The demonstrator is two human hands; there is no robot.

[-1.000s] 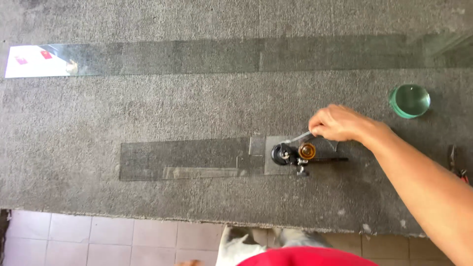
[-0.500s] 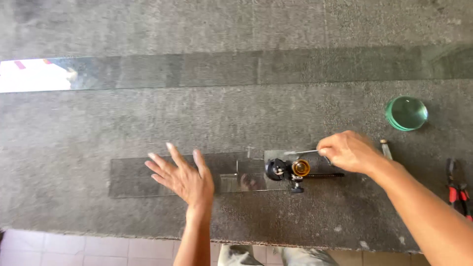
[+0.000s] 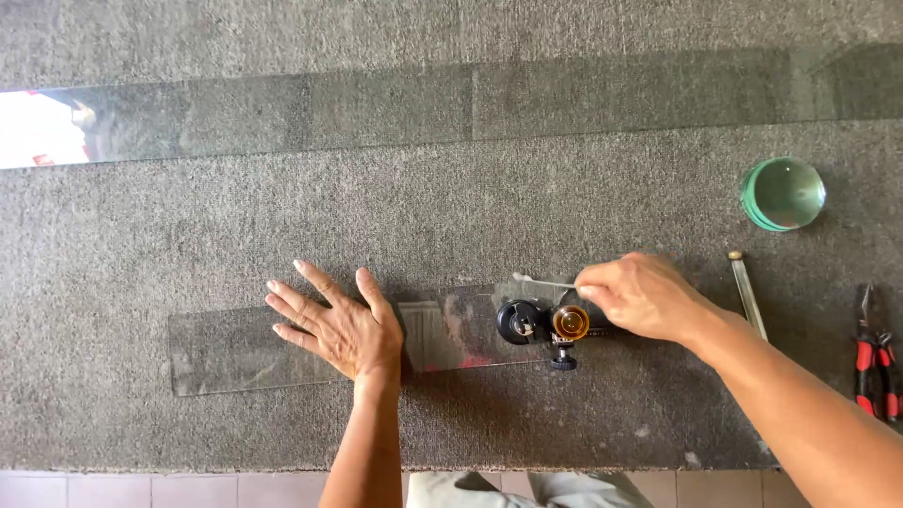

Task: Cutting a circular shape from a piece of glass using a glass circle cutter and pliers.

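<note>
- Left hand [image 3: 340, 329], fingers spread, is pressing the glass strip [image 3: 282, 343] flat on the carpeted worktop [image 3: 470, 207].
- Right hand [image 3: 640, 296] is pinching what looks like a cotton swab [image 3: 541, 280] beside the glass cutter [image 3: 546, 325].
- Uneven pressing could be cracking the glass.

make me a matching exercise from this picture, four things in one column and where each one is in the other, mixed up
Things:
1. left hand
2. right hand
3. round green glass disc
4. red-handled pliers

Places:
a. far right edge of the grey carpeted table
b. flat on the short clear glass strip
c. upper right, alone on the carpet
d. at the black and amber circle cutter, pinching a thin rod

Pairs: 1-b, 2-d, 3-c, 4-a
</note>
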